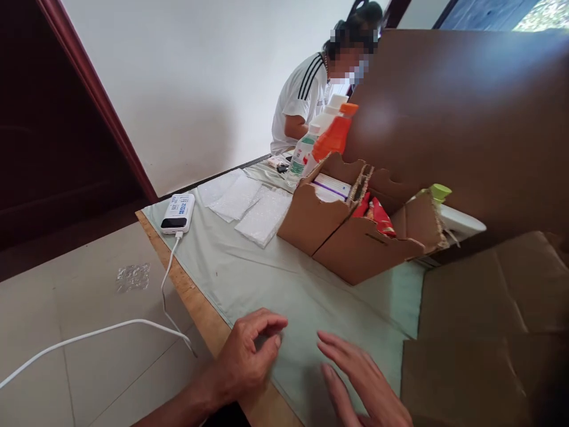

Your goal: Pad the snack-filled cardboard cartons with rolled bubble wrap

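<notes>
- Hands low in the frame, over a pale green cloth that covers a table.
- Left hand, bottom centre, loosely curled, thumb and fingertips drawn close together; whether anything is pinched between them cannot be told.
- Right hand, bottom right of centre, flat and open, fingers stretched toward the left hand, holding nothing.
- Cardboard box, open, at centre right on the cloth, well apart from both hands; red packets and a white carton show inside.
- Bottles, one orange, stand just behind the box.
- Three clear bags lie flat at centre, beside the box.
- Power bank, centre left, at the table edge, its white cable trailing to the lower left.
- Another person, seated at the far end, top centre.
- More cardboard fills the right side.
</notes>
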Motion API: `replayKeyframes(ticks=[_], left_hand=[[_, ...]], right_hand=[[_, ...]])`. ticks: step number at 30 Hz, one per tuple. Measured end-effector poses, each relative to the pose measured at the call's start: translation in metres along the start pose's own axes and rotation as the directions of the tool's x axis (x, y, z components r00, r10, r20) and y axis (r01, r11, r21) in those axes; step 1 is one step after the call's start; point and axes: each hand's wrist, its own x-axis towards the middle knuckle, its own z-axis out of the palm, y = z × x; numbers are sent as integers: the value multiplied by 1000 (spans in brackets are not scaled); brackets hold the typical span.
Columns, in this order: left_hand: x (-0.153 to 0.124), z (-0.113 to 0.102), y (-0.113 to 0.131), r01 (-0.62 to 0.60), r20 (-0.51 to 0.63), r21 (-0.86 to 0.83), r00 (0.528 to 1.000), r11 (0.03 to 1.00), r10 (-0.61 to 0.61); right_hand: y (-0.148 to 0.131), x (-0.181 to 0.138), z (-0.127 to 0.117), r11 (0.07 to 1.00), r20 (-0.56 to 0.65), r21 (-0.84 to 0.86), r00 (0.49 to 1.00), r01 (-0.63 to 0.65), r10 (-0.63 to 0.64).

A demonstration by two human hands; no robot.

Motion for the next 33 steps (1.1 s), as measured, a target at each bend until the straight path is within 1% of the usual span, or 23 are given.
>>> replayKeyframes(ticks=[2,4,7,9,11,13,15,17,19,20,21,23,24,25,26,27,29,30,31,33], left_hand=[[-1,1,-4,-78,2,-1,997,997,78],[-1,3,-7,-121,-18,-6,992,993,121],[0,6,-15,-198,-86,-15,977,980,196],[2,8,-23,-249,-107,-31,964,968,244],[3,9,-32,-269,-104,-56,959,961,263],[5,10,-40,-290,-93,-83,955,953,282],[7,11,-46,-322,-102,-104,945,941,312],[7,13,-50,-365,-132,-120,927,923,350],[7,16,-53,-387,-138,-138,919,912,370],[6,18,-53,-370,-134,-157,926,916,352],[4,19,-52,-321,-138,-188,944,928,299],[2,20,-49,-150,-182,-321,979,935,94],[2,19,-46,-68,-209,-428,978,901,-26],[2,17,-42,-7,-219,-549,966,836,-136],[4,13,-38,26,-210,-664,953,747,-220],[6,9,-33,36,-187,-760,944,649,-272],[11,-3,-23,47,-128,-876,937,479,-326],[14,-10,-18,65,-96,-902,934,427,-345],[16,-16,-13,94,-64,-912,929,399,-364],[18,-25,-5,185,1,-894,912,409,-411]], right_hand=[[3,51,24,996,36,-4,995,90,-90],[9,100,51,990,97,-33,986,137,-133],[18,167,94,979,273,-140,956,151,-109],[21,203,122,967,368,-194,926,165,-84],[21,232,147,961,415,-202,905,189,-91],[21,251,168,958,438,-192,892,213,-111],[21,262,182,957,449,-186,885,224,-119],[22,266,188,959,436,-183,892,216,-117],[22,264,185,963,398,-183,911,197,-111],[22,260,180,964,377,-186,920,189,-107],[21,254,173,966,348,-182,931,185,-112],[18,236,153,971,236,-135,959,195,-160],[16,225,141,974,161,-94,968,207,-191],[13,211,127,975,83,-46,973,218,-214],[9,196,112,974,16,3,974,225,-225],[5,180,96,974,-24,45,975,222,-221],[-5,145,65,977,-24,99,982,191,-190],[-10,126,49,977,-12,121,984,177,-177],[-16,107,35,977,9,140,987,160,-163],[-29,70,10,976,61,183,989,121,-134]])
